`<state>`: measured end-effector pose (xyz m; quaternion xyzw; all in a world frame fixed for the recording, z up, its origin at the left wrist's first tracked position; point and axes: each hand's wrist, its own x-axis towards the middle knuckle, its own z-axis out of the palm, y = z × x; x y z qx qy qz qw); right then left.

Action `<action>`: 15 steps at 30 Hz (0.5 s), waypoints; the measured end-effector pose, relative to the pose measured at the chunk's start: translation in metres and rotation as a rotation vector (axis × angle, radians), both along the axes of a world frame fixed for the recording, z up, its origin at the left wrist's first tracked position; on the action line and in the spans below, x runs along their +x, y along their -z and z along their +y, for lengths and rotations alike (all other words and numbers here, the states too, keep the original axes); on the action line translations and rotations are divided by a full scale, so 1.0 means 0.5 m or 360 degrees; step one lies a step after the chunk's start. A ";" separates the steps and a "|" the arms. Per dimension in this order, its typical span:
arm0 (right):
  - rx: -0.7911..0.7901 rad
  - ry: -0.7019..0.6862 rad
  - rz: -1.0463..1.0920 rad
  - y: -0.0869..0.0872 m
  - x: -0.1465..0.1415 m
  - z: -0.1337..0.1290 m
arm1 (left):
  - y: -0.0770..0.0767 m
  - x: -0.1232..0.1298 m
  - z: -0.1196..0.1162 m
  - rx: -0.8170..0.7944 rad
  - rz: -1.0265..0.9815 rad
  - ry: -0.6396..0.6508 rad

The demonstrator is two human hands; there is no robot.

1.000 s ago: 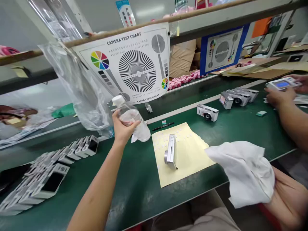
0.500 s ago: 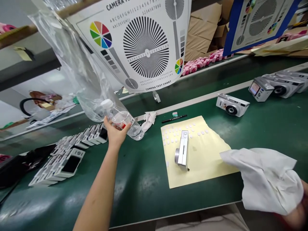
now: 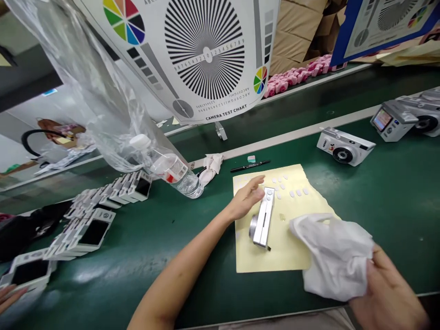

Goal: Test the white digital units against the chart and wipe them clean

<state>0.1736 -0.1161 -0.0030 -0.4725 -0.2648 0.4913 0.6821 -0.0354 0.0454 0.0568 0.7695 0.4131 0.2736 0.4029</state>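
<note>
While the left hand (image 3: 245,198) sits open, fingers released just beside the silver compact camera (image 3: 263,219), the right hand (image 3: 388,293) clenches crumpled white cloth (image 3: 332,256) at 3 o'clock; keep contact light.

We lose the blurred right hand (image 3: 388,291) past the bottom edge, its fingers partly behind the white cloth (image 3: 332,256); another person's hand (image 3: 8,295) is cut off at the corner, and the pale pieces (image 3: 292,193) are too small to tell
</note>
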 end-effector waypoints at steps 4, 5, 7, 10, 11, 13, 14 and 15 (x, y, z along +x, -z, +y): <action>0.0451 -0.0149 -0.0768 -0.026 -0.063 -0.006 | 0.005 0.023 -0.018 -0.0077 -0.0066 0.0082; 0.0552 -0.0090 -0.1014 -0.035 -0.076 -0.003 | 0.006 0.025 -0.023 -0.0097 -0.0088 0.0085; 0.0751 0.0039 -0.1455 -0.046 -0.097 0.006 | 0.011 0.028 -0.032 -0.0142 -0.0152 0.0092; 0.1055 0.0178 -0.1932 -0.045 -0.114 0.022 | 0.016 0.031 -0.037 -0.0244 -0.0339 0.0164; 0.1127 0.0229 -0.2048 -0.042 -0.116 0.027 | 0.016 0.032 -0.038 -0.0276 -0.0392 0.0203; 0.1216 0.0331 -0.2254 -0.036 -0.113 0.035 | 0.016 0.033 -0.039 -0.0310 -0.0457 0.0268; 0.1237 0.0346 -0.2352 -0.035 -0.111 0.038 | 0.015 0.034 -0.039 -0.0309 -0.0464 0.0284; 0.1256 0.0341 -0.2460 -0.033 -0.107 0.041 | 0.015 0.034 -0.040 -0.0304 -0.0473 0.0287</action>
